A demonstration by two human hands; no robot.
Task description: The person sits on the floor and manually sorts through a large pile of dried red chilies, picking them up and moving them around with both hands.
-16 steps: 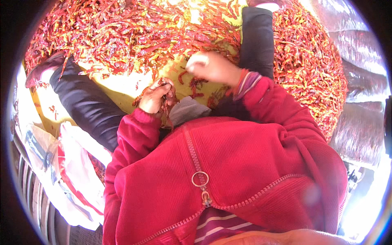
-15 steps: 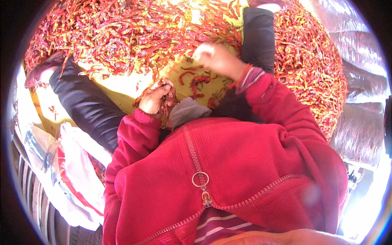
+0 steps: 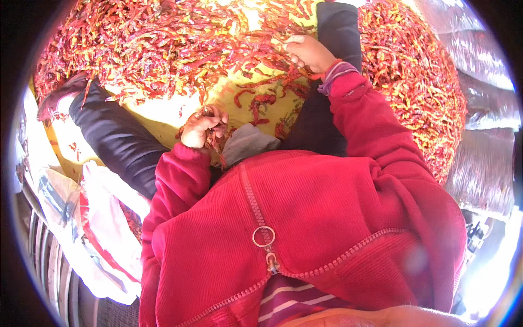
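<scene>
Dried red chillies (image 3: 158, 46) lie in a broad, thick heap in front of me, over a yellow sheet (image 3: 223, 99). My left hand (image 3: 202, 128) is curled closed around a bunch of dried chillies (image 3: 213, 143), whose ends hang out below the fingers. At the near edge of the heap, beside my right knee, my right hand (image 3: 309, 53) has its fingers drawn together among the chillies. Whatever sits between those fingertips is too small and glaring to make out. A few loose chillies (image 3: 262, 100) lie on the sheet between my hands.
My dark-trousered legs (image 3: 111, 133) stretch out on both sides. A grey cloth (image 3: 249, 143) lies at my lap. White bags with a red stripe (image 3: 106, 223) are at the left. Shiny plastic-wrapped bundles (image 3: 482, 158) line the right, past more chillies (image 3: 408, 82).
My right hand has moved forward and slightly right, from a blurred position above the yellow sheet to the heap's edge. The left hand keeps its bunch of chillies and has shifted slightly left.
</scene>
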